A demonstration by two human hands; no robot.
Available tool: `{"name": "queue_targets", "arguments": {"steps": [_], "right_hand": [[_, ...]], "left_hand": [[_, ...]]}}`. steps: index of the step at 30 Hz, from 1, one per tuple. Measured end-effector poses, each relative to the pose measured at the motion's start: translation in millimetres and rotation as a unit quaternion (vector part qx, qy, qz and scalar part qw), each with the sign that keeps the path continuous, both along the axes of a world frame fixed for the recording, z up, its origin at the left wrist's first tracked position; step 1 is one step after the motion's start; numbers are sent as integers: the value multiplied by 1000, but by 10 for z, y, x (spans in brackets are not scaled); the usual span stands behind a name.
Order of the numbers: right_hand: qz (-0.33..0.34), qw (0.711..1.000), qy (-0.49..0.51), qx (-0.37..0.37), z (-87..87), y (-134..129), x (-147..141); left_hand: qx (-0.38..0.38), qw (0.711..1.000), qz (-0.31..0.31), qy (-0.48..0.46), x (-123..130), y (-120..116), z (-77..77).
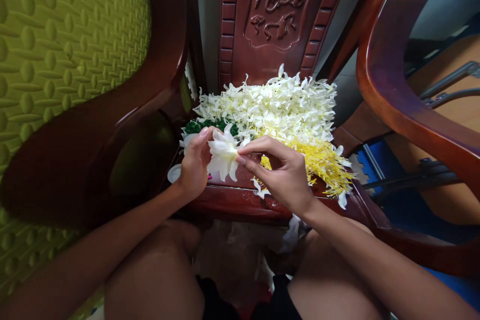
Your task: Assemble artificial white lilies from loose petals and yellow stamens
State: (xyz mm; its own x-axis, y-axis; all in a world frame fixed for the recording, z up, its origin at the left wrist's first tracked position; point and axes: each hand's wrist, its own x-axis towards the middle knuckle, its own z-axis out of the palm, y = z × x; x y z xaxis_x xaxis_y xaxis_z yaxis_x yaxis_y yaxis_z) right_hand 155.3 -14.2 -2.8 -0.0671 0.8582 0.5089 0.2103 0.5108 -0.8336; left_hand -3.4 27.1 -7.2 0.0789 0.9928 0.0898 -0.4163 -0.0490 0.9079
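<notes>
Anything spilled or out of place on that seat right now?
Slightly: a white petal piece lies near the seat's front edge, apart from the white flower pile, and another pokes out beyond the yellow strands. Both look like strays. The held white flower shows no obvious damage.

A carved, reddish-brown wooden chair [262, 62] is standing before a pale wall [207, 20], its polish catching dull glints of light. Left of the chair, a yellow-green textured mat [71, 35] is rising beyond the armrest. Right of the chair, dark metal bars [452, 80] are crossing a brown surface [446, 200], and a blue surface [438, 225] is lying beneath. Shade is filling the space below the chair's front edge.
</notes>
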Motion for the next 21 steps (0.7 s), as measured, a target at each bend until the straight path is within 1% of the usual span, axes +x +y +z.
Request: {"name": "queue_targets", "arguments": {"steps": [5,8,12,15,17,18,21], "right_hand": [[-3,999,-20,33,-12,4,16],[-1,998,-37,50,-1,8,41],[2,998,-38,53,3,3,45],[15,999,-20,45,0,-7,37],[18,999,27,18,1,0,48],[8,998,60,-6,0,15,60],[-25,983,145,-114,-19,103,109]], "left_hand": [[4,1000,1,12,-5,1,-4],[-15,1000,-13,15,-7,-9,5],[-48,998,-30,21,-7,-24,20],[-45,998,-33,28,-5,-29,37],[-40,998,-43,23,-8,-31,44],[-39,998,-51,19,-12,-31,44],[-37,996,-77,9,-33,-33,21]]}}
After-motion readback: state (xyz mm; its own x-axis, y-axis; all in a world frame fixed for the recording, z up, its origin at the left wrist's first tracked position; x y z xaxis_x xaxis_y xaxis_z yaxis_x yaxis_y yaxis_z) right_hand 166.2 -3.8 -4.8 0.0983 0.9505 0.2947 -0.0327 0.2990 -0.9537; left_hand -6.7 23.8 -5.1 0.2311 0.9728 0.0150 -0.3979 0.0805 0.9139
